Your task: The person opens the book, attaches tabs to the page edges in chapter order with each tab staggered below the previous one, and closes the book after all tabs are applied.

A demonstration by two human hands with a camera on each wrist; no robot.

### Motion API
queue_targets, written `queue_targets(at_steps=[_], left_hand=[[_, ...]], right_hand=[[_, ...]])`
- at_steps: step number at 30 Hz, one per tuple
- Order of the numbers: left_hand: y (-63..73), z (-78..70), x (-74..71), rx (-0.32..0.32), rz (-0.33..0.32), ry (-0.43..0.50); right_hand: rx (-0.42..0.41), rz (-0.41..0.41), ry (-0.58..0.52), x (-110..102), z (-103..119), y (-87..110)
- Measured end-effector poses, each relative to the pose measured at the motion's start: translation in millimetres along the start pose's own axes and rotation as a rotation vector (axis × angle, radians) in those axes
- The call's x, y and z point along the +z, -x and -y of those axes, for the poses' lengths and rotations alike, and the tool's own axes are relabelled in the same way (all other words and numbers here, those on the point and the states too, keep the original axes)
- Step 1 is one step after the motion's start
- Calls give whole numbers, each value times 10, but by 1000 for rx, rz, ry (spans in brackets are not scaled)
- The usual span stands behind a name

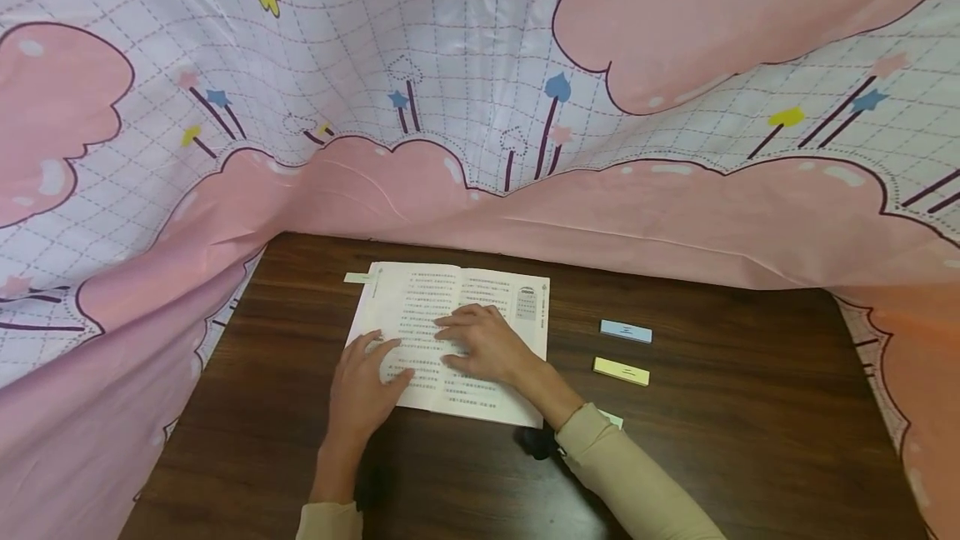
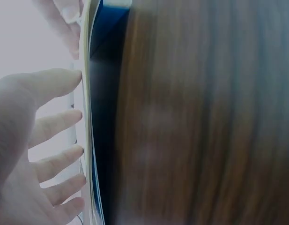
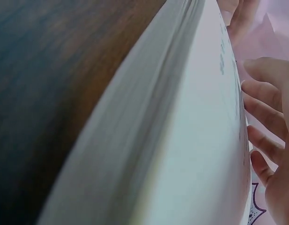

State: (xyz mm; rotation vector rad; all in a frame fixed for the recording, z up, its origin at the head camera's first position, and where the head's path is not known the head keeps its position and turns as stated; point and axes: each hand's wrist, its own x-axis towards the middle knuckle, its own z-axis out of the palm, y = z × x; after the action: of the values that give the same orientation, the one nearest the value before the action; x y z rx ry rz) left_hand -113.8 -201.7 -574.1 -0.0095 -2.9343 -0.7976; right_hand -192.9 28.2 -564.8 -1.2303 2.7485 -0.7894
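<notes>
An open book (image 1: 427, 307) with printed pages lies on the brown wooden table. My left hand (image 1: 365, 382) rests on the lower part of its left page, fingers spread. Close to the centre fold, my right hand (image 1: 487, 346) touches the right page with its fingertips. In the left wrist view the fingers of the left hand (image 2: 46, 136) meet the page surface, seen edge-on. From the right wrist, the right hand (image 3: 270, 117) shows its fingertips against the page, beside the thick page edges (image 3: 149, 93). A pale green tab (image 1: 357, 277) sticks out at the book's upper left.
Right of the book lie a blue sticky-note strip (image 1: 626, 331) and a yellow one (image 1: 621, 371), each with dark marks. A pale green piece (image 1: 612, 419) is partly hidden by the right sleeve. A patterned pink and white cloth (image 1: 480, 215) encloses the wooden table (image 1: 750, 407).
</notes>
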Motion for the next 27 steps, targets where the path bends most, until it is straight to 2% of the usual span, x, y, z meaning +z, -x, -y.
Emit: queue_targets(at_steps=[4,16,27], left_hand=[[11,-49,24,17,18,6],[42,-90,37,-40,87,0],[48,-40,96,-65,128,3]], right_hand=[[4,1,19,9,-2,-12],[-1,-49,41,20,-54,-62],[141,-25,152,16,-73,-121]])
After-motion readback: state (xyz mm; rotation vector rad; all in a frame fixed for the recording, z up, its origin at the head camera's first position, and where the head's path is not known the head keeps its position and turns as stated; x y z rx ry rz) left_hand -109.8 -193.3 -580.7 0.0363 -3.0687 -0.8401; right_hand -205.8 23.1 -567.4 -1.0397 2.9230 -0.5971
